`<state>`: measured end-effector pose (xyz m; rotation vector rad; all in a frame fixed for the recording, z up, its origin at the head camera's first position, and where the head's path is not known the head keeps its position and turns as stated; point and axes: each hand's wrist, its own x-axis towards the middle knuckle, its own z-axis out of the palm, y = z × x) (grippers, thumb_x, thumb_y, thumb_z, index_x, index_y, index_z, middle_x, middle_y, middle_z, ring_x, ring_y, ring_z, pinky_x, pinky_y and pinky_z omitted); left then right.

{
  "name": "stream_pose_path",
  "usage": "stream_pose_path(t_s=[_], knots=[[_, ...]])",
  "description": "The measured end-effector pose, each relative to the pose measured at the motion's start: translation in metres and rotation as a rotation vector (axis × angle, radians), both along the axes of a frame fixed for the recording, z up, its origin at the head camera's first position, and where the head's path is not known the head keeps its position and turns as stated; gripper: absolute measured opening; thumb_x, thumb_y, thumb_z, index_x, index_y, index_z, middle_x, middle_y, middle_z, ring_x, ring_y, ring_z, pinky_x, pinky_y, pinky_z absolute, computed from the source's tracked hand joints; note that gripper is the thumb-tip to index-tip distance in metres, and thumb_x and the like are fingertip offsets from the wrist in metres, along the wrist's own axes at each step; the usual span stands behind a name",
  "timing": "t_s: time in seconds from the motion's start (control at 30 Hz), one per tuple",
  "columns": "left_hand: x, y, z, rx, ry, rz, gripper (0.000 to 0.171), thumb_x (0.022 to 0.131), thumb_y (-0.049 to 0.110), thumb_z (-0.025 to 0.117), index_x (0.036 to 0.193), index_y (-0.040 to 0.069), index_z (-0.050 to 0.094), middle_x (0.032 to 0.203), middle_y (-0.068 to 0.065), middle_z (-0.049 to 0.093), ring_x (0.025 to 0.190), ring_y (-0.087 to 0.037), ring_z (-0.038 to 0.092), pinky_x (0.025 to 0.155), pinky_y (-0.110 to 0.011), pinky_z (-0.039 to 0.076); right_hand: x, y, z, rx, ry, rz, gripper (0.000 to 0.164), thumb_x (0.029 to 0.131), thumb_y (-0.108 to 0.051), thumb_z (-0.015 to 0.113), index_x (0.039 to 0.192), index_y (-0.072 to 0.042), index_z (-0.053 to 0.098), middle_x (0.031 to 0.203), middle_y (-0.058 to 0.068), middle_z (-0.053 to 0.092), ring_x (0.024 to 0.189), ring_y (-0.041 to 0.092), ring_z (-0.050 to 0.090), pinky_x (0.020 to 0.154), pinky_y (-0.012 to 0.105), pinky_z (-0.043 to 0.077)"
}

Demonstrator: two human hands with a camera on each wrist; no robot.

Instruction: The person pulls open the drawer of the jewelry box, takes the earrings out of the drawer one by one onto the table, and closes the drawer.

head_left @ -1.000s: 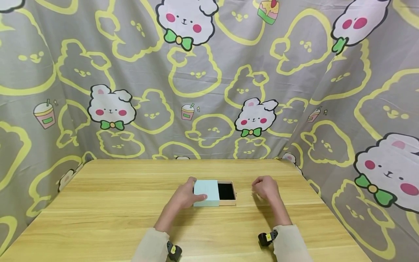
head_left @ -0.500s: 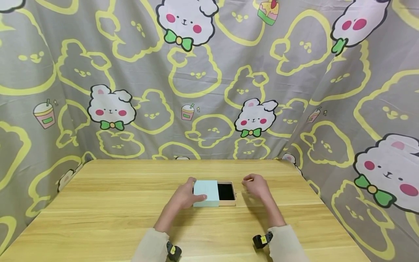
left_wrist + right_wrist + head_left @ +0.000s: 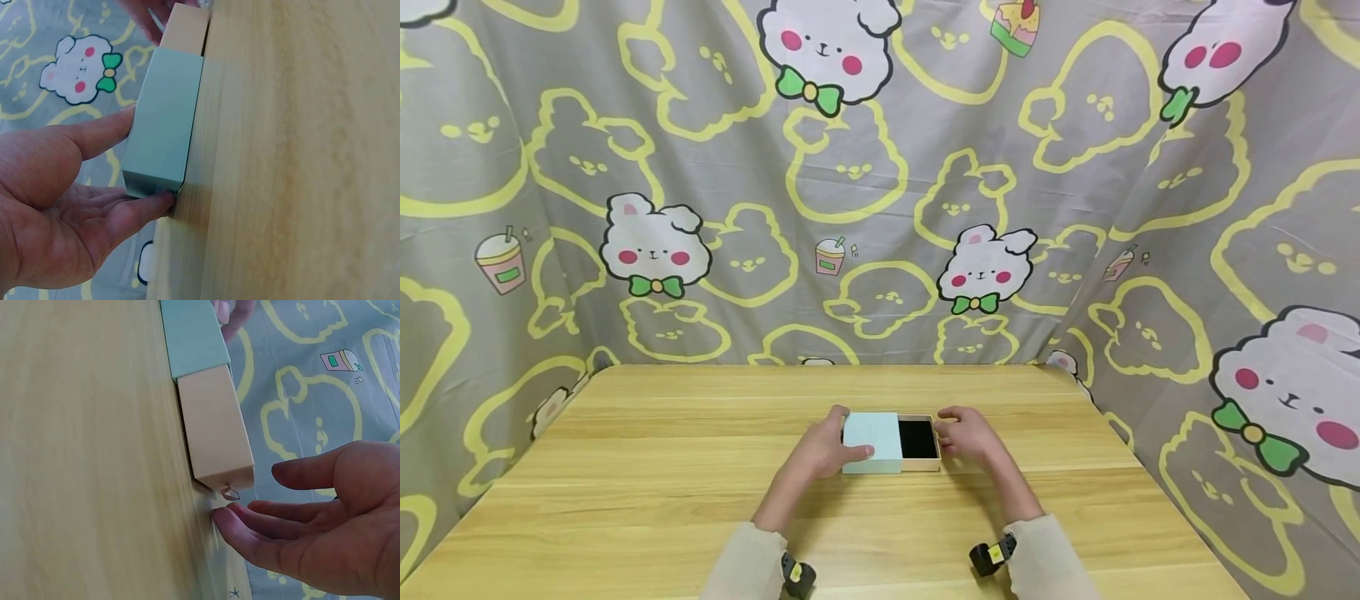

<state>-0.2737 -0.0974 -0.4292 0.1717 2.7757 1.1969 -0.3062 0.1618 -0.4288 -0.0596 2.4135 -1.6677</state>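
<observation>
A small drawer box lies on the wooden table, its pale mint sleeve [image 3: 872, 440] to the left and its peach drawer [image 3: 921, 465] partly slid out to the right. Black lining [image 3: 917, 439] shows inside the drawer. My left hand [image 3: 822, 446] grips the sleeve's left end, thumb over the top and fingers at the end and far side. At the drawer's right end is my right hand [image 3: 972, 435], thumb apart from the fingers. In the right wrist view its fingertips lie close by a small ribbon loop [image 3: 230, 492]; whether they touch it I cannot tell.
The wooden table [image 3: 685, 483] spreads around the box. Behind it and at both sides hangs a grey curtain [image 3: 880, 333] with cartoon rabbits. Small black cameras are strapped at the left wrist [image 3: 799, 575] and right wrist [image 3: 992, 554].
My right hand has moved left across the table, up to the drawer's end. The left hand and the box have stayed in place, and the drawer is out as far as before.
</observation>
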Motion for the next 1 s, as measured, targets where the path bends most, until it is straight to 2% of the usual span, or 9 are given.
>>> stream_pose_path(t_s=[0.1,0.33,0.5,0.63,1.0], knots=[[-0.0005,0.0001,-0.0001,-0.001,-0.004,0.0,0.087,0.088,0.035,0.081,0.153,0.002,0.034,0.082,-0.009,0.061,0.059,-0.017,0.05,0.057,-0.032,0.04,0.0008,-0.0026,-0.0018,0.032,0.024,-0.005,0.044,0.097,-0.001,0.056,0.137,0.017,0.049,0.078,0.006,0.054,0.068,0.015,0.05,0.063,0.028,0.047],[-0.0011,0.0012,0.0001,-0.001,0.002,0.0,0.086,0.088,0.035,0.081,0.152,0.002,0.035,0.09,-0.011,0.064,0.062,-0.018,0.054,0.058,-0.032,0.042,0.0027,-0.0053,-0.0026,0.063,0.053,-0.021,0.043,0.091,0.005,0.058,0.132,0.016,0.053,0.079,0.01,0.061,0.063,0.015,0.049,0.06,0.028,0.044],[-0.001,0.0026,-0.0003,-0.003,-0.002,0.008,0.086,0.087,0.034,0.082,0.152,0.002,0.035,0.094,-0.013,0.064,0.065,-0.02,0.054,0.058,-0.032,0.041,0.0026,-0.0043,-0.0041,0.134,0.087,-0.029,0.043,0.087,0.006,0.059,0.13,0.015,0.057,0.093,0.019,0.071,0.068,0.017,0.061,0.064,0.031,0.053],[-0.0015,0.0034,-0.0004,-0.006,-0.008,0.017,0.086,0.087,0.034,0.082,0.152,0.003,0.035,0.099,-0.015,0.064,0.068,-0.021,0.054,0.058,-0.032,0.041,0.0015,-0.0034,-0.0068,0.156,0.09,-0.034,0.042,0.088,0.006,0.06,0.129,0.013,0.059,0.096,0.021,0.072,0.072,0.02,0.066,0.068,0.034,0.057],[-0.0026,0.0025,-0.0018,-0.008,-0.015,0.026,0.087,0.087,0.035,0.082,0.153,0.004,0.035,0.096,-0.014,0.063,0.068,-0.021,0.053,0.058,-0.032,0.041,-0.0006,-0.0035,-0.0089,0.176,0.091,-0.048,0.041,0.089,0.005,0.062,0.13,0.009,0.06,0.096,0.018,0.072,0.076,0.021,0.069,0.07,0.035,0.058]])
